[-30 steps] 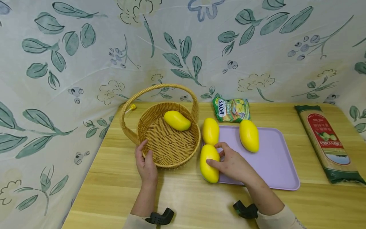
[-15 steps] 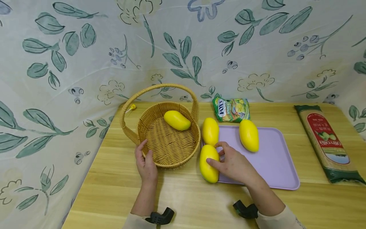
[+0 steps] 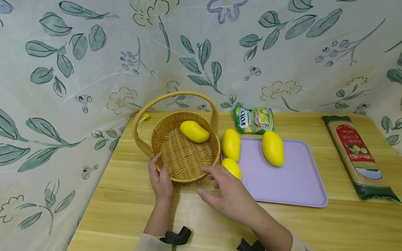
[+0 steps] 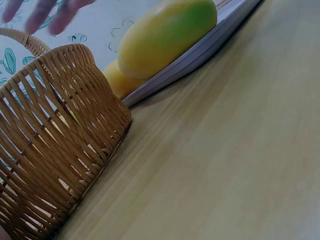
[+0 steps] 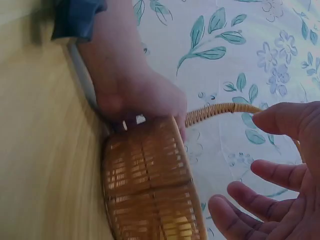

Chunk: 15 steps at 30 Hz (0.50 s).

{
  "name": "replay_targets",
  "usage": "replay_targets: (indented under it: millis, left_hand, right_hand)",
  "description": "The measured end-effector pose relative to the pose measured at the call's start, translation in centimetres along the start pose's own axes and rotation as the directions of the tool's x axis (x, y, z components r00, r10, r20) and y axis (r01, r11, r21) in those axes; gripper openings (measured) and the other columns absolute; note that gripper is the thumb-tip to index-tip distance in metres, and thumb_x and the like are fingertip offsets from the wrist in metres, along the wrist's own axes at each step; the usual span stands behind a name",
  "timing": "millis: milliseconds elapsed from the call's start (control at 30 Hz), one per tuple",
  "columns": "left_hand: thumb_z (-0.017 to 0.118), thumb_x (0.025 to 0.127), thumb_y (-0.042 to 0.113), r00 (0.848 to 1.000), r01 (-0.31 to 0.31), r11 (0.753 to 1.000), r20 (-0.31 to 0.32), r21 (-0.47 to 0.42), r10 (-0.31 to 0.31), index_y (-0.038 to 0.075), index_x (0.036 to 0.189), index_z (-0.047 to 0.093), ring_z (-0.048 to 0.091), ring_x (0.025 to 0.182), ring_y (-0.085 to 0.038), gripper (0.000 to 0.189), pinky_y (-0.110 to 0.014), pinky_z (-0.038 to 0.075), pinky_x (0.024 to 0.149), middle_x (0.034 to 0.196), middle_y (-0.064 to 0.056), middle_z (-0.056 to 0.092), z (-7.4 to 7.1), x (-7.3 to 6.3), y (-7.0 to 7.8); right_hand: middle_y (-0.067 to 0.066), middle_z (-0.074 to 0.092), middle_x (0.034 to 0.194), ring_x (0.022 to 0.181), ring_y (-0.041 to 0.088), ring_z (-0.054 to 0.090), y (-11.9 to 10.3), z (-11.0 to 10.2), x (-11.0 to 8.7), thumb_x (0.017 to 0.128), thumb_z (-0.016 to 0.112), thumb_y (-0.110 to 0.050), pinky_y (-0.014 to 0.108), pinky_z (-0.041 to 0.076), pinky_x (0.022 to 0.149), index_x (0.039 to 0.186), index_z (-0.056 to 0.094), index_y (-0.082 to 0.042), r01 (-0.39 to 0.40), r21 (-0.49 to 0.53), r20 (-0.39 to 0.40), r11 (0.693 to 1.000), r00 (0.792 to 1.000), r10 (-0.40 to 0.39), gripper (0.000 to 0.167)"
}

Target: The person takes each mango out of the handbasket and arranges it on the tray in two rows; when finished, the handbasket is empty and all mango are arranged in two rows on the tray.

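A round wicker basket with an arched handle stands on the table, holding one yellow mango. My left hand grips the basket's near-left rim, fingers and thumb at the weave. My right hand hovers by the basket's front right edge, fingers spread and nothing held, as the right wrist view also shows. Partly hidden behind it lies a mango on the left edge of the lilac tray. Two more mangoes lie farther back, one at the tray's back left corner, one toward its back middle.
Behind the tray lies a green bag of Fox's candy. A long pack of pasta rests at the right. Near the back left edge is a small yellow-headed lollipop. A floral cloth hangs behind the table.
My right hand has let go of the near-left mango and moved left toward the basket's front edge. The left hand has stayed on the rim.
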<state>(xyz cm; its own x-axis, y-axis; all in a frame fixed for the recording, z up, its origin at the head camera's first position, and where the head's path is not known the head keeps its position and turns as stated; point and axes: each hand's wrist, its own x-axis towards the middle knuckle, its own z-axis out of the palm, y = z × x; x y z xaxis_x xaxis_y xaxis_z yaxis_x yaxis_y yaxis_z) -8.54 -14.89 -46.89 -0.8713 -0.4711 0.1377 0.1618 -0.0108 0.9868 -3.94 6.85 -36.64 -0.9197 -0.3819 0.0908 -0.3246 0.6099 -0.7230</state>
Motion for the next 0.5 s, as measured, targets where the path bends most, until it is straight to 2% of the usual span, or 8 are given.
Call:
replay_targets:
  millis: [100,200,233,367,433,500]
  left_hand:
    - [0.042,0.101,0.003,1.0,0.007,1.0,0.005,0.001,-0.007,0.001,0.141,0.049,0.012,0.158,-0.026,0.041,-0.054,0.017,0.127,0.165,-0.004,0.024,0.0,0.0,0.0]
    - [0.042,0.1,0.001,1.0,0.007,1.0,0.003,0.008,-0.007,0.001,0.141,0.05,0.023,0.154,-0.024,0.041,-0.054,0.03,0.121,0.163,-0.004,0.027,0.1,0.0,0.1]
    - [0.042,0.1,0.0,1.0,0.003,1.0,-0.002,0.015,-0.003,0.0,0.14,0.05,0.024,0.154,-0.024,0.041,-0.054,0.031,0.121,0.163,-0.005,0.029,0.1,0.1,0.1]
    - [0.046,0.096,-0.001,0.999,-0.029,0.999,-0.036,0.031,0.03,-0.003,0.136,0.053,0.016,0.157,-0.03,0.04,-0.053,0.014,0.127,0.158,-0.014,0.037,0.2,0.1,0.1]
    - [0.046,0.096,0.0,0.998,-0.032,0.999,-0.044,0.03,0.034,-0.003,0.135,0.053,0.01,0.158,-0.029,0.04,-0.052,0.007,0.129,0.158,-0.014,0.037,0.2,0.1,0.1]
    - [0.047,0.096,0.0,0.998,-0.035,0.999,-0.042,0.02,0.036,-0.003,0.136,0.053,0.01,0.158,-0.028,0.041,-0.052,0.007,0.129,0.158,-0.015,0.036,0.2,0.1,0.1]
  right_hand:
    - [-0.006,0.062,0.128,0.103,0.006,0.061,-1.3,1.1,1.0,0.089,0.078,-0.035,0.027,0.056,0.084,0.137,0.06,-0.02,0.028,0.024,-0.038,0.999,0.999,-0.028,0.054]
    - [-0.003,0.064,0.126,0.101,0.01,0.062,-2.3,2.0,2.6,0.09,0.076,-0.037,0.031,0.056,0.086,0.136,0.061,-0.02,0.043,0.023,-0.094,0.999,0.995,-0.04,0.051]
    - [-0.002,0.065,0.126,0.105,0.013,0.063,-2.6,2.4,3.2,0.091,0.076,-0.037,0.034,0.056,0.089,0.135,0.062,-0.019,0.047,0.025,-0.111,0.999,0.993,-0.044,0.05]
    - [0.006,0.065,0.13,0.12,0.023,0.061,-3.2,3.6,6.5,0.094,0.071,-0.038,0.043,0.053,0.101,0.136,0.06,-0.015,0.016,0.029,-0.179,0.999,0.984,-0.01,0.049]
    - [0.009,0.063,0.131,0.122,0.026,0.06,-3.2,4.2,8.5,0.096,0.068,-0.039,0.045,0.051,0.102,0.137,0.059,-0.014,-0.017,0.031,-0.219,0.999,0.975,0.023,0.049]
    - [0.012,0.062,0.133,0.122,0.028,0.059,-3.2,4.7,10.5,0.097,0.065,-0.04,0.047,0.052,0.1,0.138,0.059,-0.014,-0.059,0.025,-0.262,0.998,0.963,0.063,0.049]
